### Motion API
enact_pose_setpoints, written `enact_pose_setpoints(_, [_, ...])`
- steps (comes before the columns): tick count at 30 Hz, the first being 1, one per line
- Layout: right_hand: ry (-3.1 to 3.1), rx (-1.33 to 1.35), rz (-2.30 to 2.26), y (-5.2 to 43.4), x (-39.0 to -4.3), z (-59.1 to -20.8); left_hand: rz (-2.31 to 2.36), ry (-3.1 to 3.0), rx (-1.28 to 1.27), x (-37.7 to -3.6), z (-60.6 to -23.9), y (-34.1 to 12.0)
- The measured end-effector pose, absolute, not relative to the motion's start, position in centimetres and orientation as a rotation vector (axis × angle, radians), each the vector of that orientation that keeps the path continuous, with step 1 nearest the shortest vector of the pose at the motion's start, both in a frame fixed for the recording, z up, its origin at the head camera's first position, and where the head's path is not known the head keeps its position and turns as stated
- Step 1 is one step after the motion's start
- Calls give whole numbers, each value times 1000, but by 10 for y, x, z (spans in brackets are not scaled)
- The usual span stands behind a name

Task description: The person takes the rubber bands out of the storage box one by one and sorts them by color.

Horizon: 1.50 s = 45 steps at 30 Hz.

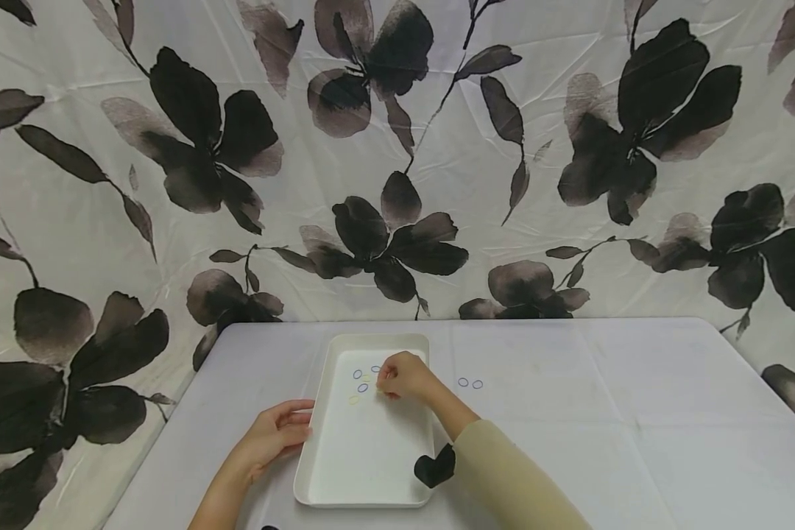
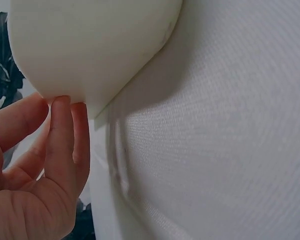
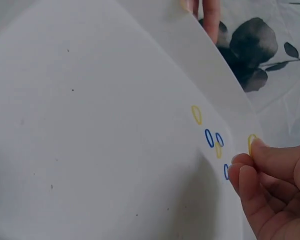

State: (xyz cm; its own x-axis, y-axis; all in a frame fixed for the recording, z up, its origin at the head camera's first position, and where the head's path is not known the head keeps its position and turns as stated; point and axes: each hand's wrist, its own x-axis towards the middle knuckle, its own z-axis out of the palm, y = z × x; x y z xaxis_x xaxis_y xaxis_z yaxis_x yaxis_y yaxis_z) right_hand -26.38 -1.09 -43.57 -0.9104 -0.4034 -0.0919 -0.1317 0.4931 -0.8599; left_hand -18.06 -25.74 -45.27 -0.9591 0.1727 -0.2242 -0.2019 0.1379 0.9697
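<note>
The right hand (image 1: 404, 377) hovers over the far end of a white tray (image 1: 318, 449), fingertips (image 3: 242, 172) pinched together beside a yellow rubber band (image 3: 251, 143); whether they actually hold it is unclear. This looks like picking or placing bands; next needs a fine pinch. The left hand (image 1: 280, 433), fingers loosely straight, touches the tray's left rim on the bench (image 1: 603, 412). Two blue bands (image 1: 470, 383) lie outside.

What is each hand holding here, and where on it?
The right hand pinches a small yellow ring at its edge, over the white tray. The left hand holds nothing; its fingertips touch the tray's left rim.
</note>
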Motion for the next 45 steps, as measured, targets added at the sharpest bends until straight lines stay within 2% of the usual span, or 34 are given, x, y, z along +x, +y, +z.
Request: enact_pose_setpoints(45, [2357,-439,-1529,34,-256,-419,1873,2176,-8,-181,-453,-258])
